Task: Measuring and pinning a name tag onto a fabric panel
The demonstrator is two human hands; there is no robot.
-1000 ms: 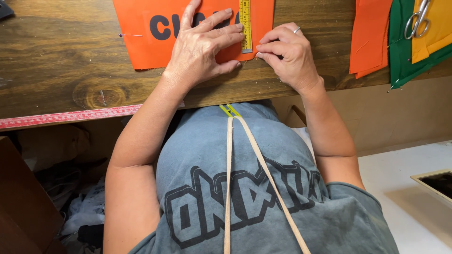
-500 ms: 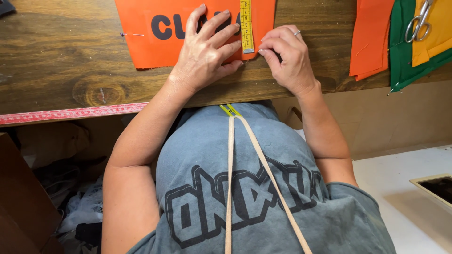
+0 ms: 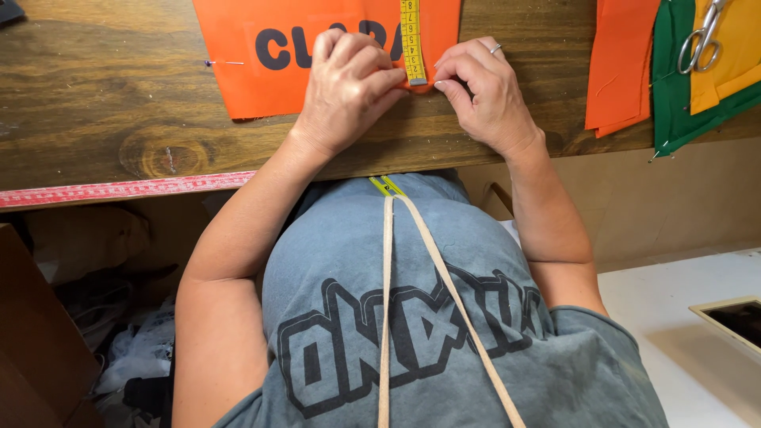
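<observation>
An orange fabric panel (image 3: 261,79) with dark cut-out letters lies on the wooden table (image 3: 103,119). A yellow measuring tape (image 3: 412,40) runs down over its near edge. My left hand (image 3: 349,87) presses flat on the fabric just left of the tape's end. My right hand (image 3: 483,91), with a ring on one finger, pinches the fabric edge at the tape's metal tip. A pin (image 3: 222,63) sticks in the panel's left edge.
More orange fabric (image 3: 622,71), green fabric (image 3: 674,103) and yellow fabric (image 3: 725,71) lie at the right, with scissors (image 3: 701,36) on top. A red ruler strip (image 3: 119,190) runs along the table's front edge. A cord hangs down my grey shirt.
The view has shifted slightly, showing more of the lettering. Both hands stay at the tape's end, fingers adjusting a little on the fabric edge.
</observation>
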